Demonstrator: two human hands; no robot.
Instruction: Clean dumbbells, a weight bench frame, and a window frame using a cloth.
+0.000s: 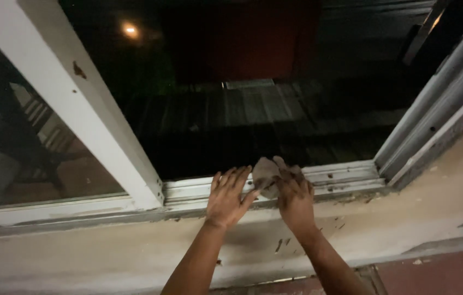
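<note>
My right hand grips a crumpled grey cloth and presses it on the white sliding window track. My left hand lies flat beside it, fingers spread, resting on the track and the edge of the sill, its thumb touching the cloth. Dark dirt flecks mark the track to the right of the cloth.
A white window frame post slants up to the left. The opening shows a dark wooden deck outside. A grey frame rises at the right. Below the track runs a scuffed beige wall; red floor lies at the bottom right.
</note>
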